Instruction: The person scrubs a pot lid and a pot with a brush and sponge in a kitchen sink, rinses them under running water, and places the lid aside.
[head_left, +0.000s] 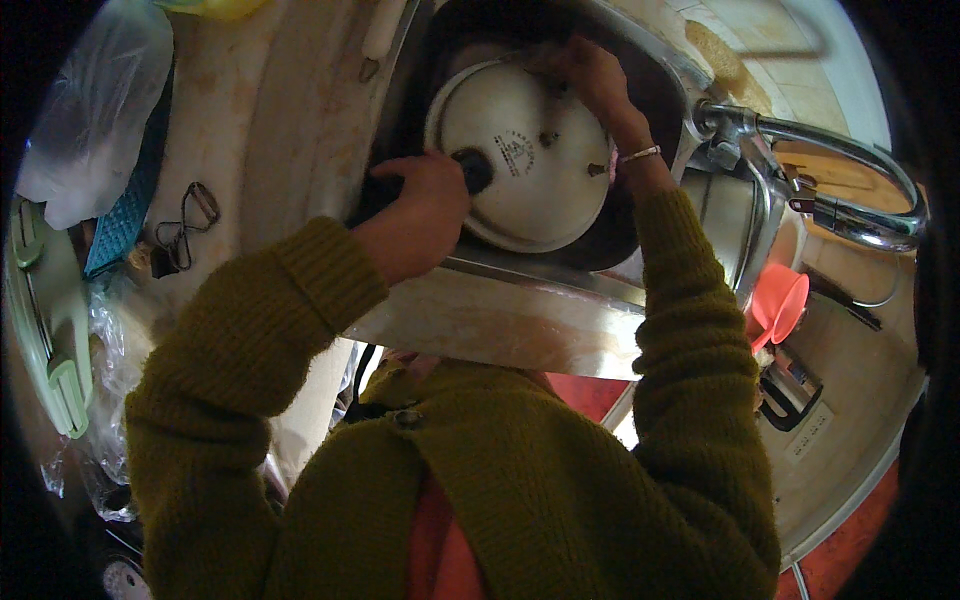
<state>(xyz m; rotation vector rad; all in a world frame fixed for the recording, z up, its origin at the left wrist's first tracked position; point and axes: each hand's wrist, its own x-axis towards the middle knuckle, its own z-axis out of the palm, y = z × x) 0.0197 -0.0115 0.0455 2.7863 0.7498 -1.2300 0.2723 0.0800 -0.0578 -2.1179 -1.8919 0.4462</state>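
Observation:
A round, pale metal lid (525, 202), which looks like a pressure cooker's, is tilted inside the dark sink basin (615, 255). Its face bears stamped writing and small metal fittings. My left hand (420, 202) is at the lid's near-left edge, gripping its black handle (474, 171). At the far rim, my right hand (592, 75) bends down with its fingers on or close to the metal. Shadow and blur hide those fingertips, so whether they hold anything is unclear. A bit of something pink (613, 166) shows between the lid and my right wrist.
A chrome faucet (862, 135) arches right of the basin. An orange-pink plastic cup (778, 304) and a metal-and-black utensil (791, 390) lie on the right counter. Leftward are a dark cord or wire loop (184, 225), a blue textured mat (127, 217), plastic bags (97, 112) and a green plastic item (56, 322).

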